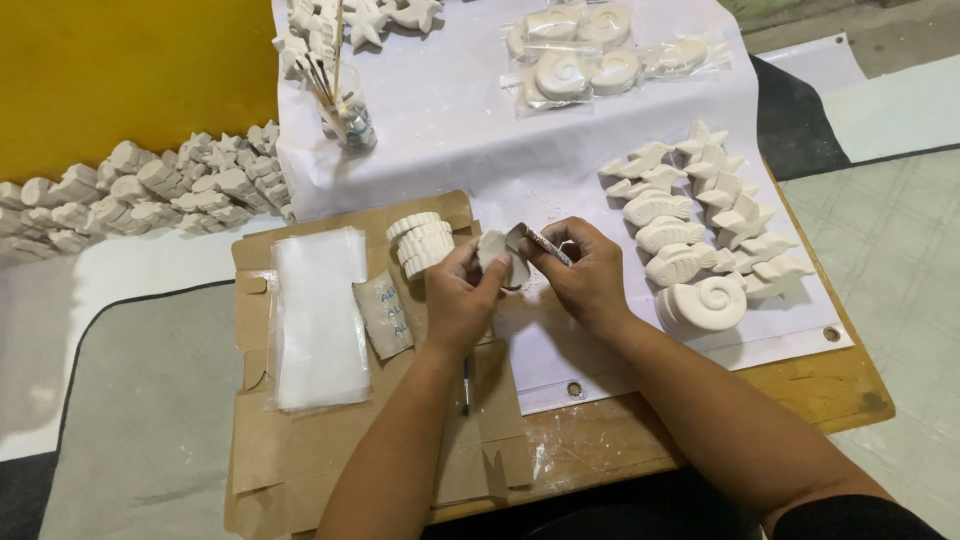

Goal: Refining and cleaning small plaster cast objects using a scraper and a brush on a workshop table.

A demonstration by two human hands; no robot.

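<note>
My left hand (458,298) holds a small white plaster figure (494,250) over the middle of the table. My right hand (588,272) pinches a folded piece of grey sandpaper (538,242) against the figure's top edge. Just left of my hands, a short stack of white plaster pieces (420,243) stands on a flattened cardboard sheet (300,460). To the right, on a white sheet (470,120), lie several plaster fish (660,208), a snail shell shape (706,302) and other figures.
A pile of clear plastic bags (318,315) and a small paper strip (384,314) lie on the cardboard at left. A glass jar of brushes (346,110) stands at the back. Bagged plaster shells (590,45) lie far back. More plaster figures (150,190) are heaped along the yellow wall.
</note>
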